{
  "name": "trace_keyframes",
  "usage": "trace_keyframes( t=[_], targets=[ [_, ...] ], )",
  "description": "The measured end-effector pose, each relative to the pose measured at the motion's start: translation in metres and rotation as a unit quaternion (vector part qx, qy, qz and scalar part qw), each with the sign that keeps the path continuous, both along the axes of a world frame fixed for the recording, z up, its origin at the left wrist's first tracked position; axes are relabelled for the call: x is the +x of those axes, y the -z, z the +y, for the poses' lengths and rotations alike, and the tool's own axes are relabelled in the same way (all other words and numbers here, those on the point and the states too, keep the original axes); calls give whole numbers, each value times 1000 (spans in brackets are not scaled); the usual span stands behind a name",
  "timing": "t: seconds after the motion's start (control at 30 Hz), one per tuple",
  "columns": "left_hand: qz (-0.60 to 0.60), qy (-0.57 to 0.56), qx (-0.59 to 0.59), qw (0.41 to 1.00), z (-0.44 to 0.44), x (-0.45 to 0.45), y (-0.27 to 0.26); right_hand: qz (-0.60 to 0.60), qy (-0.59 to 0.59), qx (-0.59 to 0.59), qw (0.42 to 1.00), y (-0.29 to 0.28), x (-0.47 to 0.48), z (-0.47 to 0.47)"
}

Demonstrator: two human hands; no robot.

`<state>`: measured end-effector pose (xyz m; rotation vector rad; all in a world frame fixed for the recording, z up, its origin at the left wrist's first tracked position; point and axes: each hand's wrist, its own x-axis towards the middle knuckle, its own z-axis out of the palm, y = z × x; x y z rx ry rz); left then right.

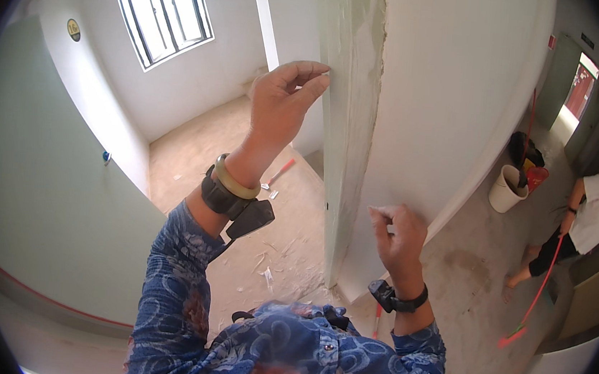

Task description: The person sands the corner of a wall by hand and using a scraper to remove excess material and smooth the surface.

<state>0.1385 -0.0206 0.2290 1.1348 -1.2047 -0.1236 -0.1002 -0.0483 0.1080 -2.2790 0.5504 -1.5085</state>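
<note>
Before me stands a pale green door frame [345, 137] with whitish smears and a rough, ragged line where it meets the white wall [449, 93]. My left hand [287, 94] is raised, its thumb and fingertips bent together at the frame's inner edge. Whether something thin is pinched there cannot be made out. Lower down, my right hand [400, 237] is in front of the wall, right of the frame. Its thumb and forefinger are curled close together, whitened at the tips, and any thin thing between them is too small to see.
A red-handled scraper [282, 172] lies on the dusty room floor [216, 157], with shreds [268, 277] nearer me. At left is a green door [63, 164]. Along the corridor are a white bucket [507, 190], a red bucket [536, 178] and a person [594, 212] holding a red-handled broom [549, 265].
</note>
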Motion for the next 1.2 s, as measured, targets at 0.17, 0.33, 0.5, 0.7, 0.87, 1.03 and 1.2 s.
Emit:
trace_keyframes(
  t=[0.17, 0.33, 0.5, 0.7, 0.87, 1.03, 1.2],
  targets=[
    [-53, -27, -80, 995, -11, -6, -14, 46, 14, -181, 982, 13, -7, -17],
    [-94, -67, -90, 989, -7, -16, -27, 51, -2, -239, 970, 20, -8, -22],
    [-126, -121, -68, 982, -4, -26, -30, 48, -11, -259, 965, 23, -9, -22],
    [-156, -181, -40, 970, -4, -33, -29, 37, -33, -260, 964, 22, -10, -22],
    [-133, -204, 5, 970, -6, -41, -32, 39, -28, -269, 962, 23, -12, -23],
    [-24, -110, 13, 994, -4, -34, -34, 51, -26, -286, 957, 25, -12, -23],
    [73, 30, -92, 993, 10, -34, -39, 39, -43, -281, 958, 26, -13, -27]
  ],
)
